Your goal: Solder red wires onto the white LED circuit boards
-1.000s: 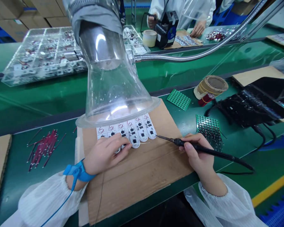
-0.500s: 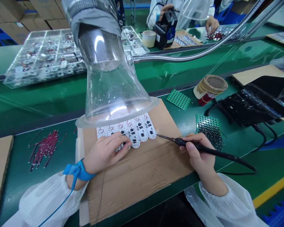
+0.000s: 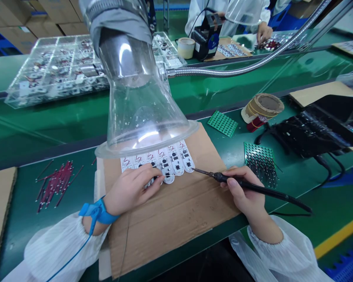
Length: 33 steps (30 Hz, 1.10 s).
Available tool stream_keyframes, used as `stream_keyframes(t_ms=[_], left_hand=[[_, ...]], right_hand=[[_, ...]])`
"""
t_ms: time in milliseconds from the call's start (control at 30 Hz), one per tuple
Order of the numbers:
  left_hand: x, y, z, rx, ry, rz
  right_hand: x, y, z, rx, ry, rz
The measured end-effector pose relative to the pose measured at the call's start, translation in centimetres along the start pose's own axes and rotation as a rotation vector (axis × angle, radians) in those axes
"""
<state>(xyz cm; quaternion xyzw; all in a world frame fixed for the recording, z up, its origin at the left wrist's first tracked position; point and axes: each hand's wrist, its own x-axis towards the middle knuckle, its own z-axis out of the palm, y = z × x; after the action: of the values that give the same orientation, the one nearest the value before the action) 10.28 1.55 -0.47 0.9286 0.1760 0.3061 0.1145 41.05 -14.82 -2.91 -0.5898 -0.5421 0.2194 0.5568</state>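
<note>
In my right hand (image 3: 247, 192) is a black soldering iron (image 3: 253, 188), gripped like a pen. Its tip points left and lies at the lower end of the rightmost white circuit board (image 3: 186, 157). My left hand (image 3: 138, 183) rests over the lower part of the board row, fingertips pinched on a thin solder wire (image 3: 126, 239) that trails down below the palm. A short end of it shows past the fingers. Several white boards with red wires lie side by side on a cardboard sheet (image 3: 176, 227); my left hand covers some of them. A blue strap circles my left wrist.
A clear fume hood (image 3: 144, 113) hangs low over the boards. Dark red wires (image 3: 57, 182) lie left; green perforated boards (image 3: 222, 123), a tape roll (image 3: 263, 106) and a black device (image 3: 320, 125) are right. A compartment tray (image 3: 59, 70) stands behind. Across the bench a co-worker's hand (image 3: 264, 32) handles small parts.
My right hand has shifted slightly left, bringing the soldering iron's tip to the rightmost board's end. My left hand stays in place. Across the bench, the co-worker's other hand has moved behind the black machine.
</note>
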Motion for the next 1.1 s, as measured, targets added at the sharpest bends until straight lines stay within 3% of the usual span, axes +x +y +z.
stream_keyframes(t_ms=[833,1100], left_hand=[[-0.3,-0.1,0.1,0.021,-0.016,-0.003],[-1.2,-0.1,-1.3,0.083,0.007,-0.032]], right_hand=[[0.5,-0.2,0.0,-0.047,-0.064,-0.076],[-0.8,-1.2,1.6,0.031,0.149,-0.080]])
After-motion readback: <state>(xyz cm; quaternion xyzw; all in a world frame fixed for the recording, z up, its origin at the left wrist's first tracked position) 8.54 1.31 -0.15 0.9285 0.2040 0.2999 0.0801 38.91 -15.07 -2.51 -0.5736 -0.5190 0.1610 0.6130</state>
